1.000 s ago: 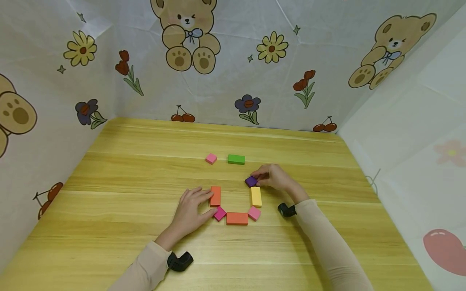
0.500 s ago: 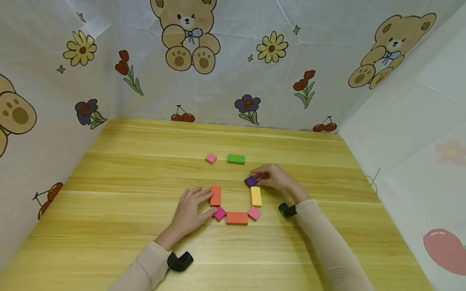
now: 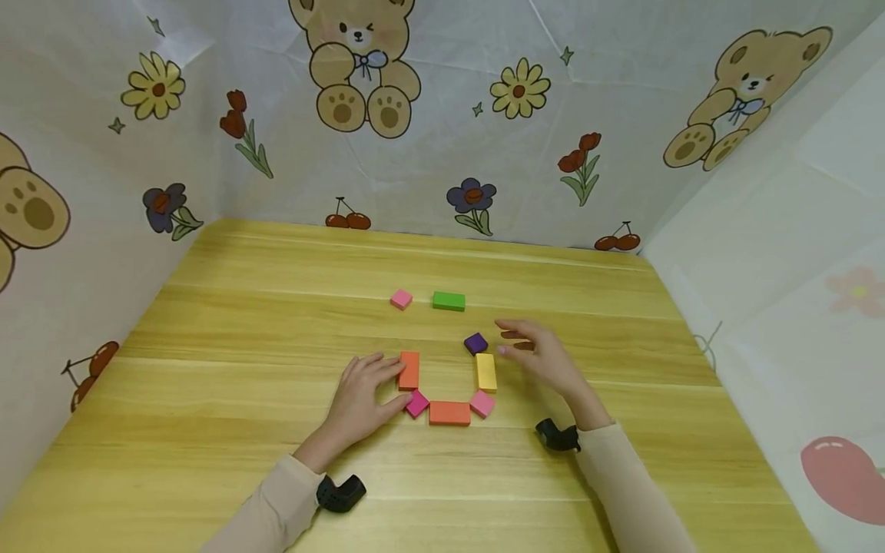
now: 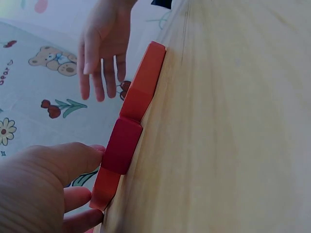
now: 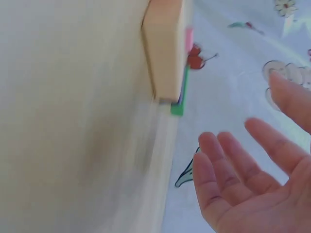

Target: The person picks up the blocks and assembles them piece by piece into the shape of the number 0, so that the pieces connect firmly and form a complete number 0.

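Observation:
In the head view, my left hand [image 3: 361,401] rests on the table with relaxed fingers. Its fingertips touch the left orange block [image 3: 409,370], and the thumb touches the magenta block [image 3: 417,403]. A second orange block [image 3: 449,413] lies at the near side, followed by a pink block [image 3: 482,403] and a yellow block [image 3: 486,372]. Beyond the yellow one sits a purple block [image 3: 475,343], turned cornerwise. My right hand [image 3: 542,357] hovers just right of it, fingers spread and holding nothing. The right wrist view shows that open palm [image 5: 252,194] apart from the blocks.
Farther back on the wooden table [image 3: 276,307] lie a green block [image 3: 449,301] and another pink block [image 3: 401,299]. A printed cloth [image 3: 429,169] with bears and flowers hangs behind and at the sides. Each wrist wears a black camera [image 3: 557,435].
My right hand has let go of the purple block and moved right and toward me, its fingers spreading. The purple block stays beyond the yellow one. My left hand has not moved.

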Action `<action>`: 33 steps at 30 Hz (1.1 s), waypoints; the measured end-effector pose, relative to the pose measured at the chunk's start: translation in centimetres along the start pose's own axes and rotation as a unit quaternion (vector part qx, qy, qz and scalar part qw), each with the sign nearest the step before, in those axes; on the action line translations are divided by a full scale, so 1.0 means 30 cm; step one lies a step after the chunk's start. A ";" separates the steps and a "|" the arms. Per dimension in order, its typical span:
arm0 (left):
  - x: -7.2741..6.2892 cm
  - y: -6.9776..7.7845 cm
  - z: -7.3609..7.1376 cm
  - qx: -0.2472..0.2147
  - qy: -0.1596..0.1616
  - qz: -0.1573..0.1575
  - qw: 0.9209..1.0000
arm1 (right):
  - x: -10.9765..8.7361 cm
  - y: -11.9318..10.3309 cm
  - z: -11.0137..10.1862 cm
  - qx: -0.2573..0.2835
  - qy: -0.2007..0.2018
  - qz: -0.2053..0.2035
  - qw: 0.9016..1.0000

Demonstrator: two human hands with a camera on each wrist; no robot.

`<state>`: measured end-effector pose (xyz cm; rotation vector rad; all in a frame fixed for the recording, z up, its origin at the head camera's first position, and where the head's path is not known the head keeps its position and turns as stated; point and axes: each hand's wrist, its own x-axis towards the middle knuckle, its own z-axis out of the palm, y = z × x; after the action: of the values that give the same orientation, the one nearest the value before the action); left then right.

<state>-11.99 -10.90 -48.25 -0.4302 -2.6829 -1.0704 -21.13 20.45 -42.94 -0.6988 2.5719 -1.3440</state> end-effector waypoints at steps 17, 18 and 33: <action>0.003 0.002 -0.004 0.005 -0.007 -0.005 1.000 | -0.159 -0.008 0.098 0.095 0.066 0.048 0.992; 0.003 0.002 -0.005 0.004 -0.007 -0.005 1.000 | -0.161 -0.004 0.102 0.085 0.067 0.050 0.993; 0.002 0.002 0.000 0.009 -0.003 -0.003 1.000 | -0.182 0.009 0.146 -0.073 0.057 -0.007 0.996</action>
<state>-12.02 -10.85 -48.19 -0.4224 -2.6991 -1.0461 -14.92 19.93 -46.15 -0.6817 2.7842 -1.2430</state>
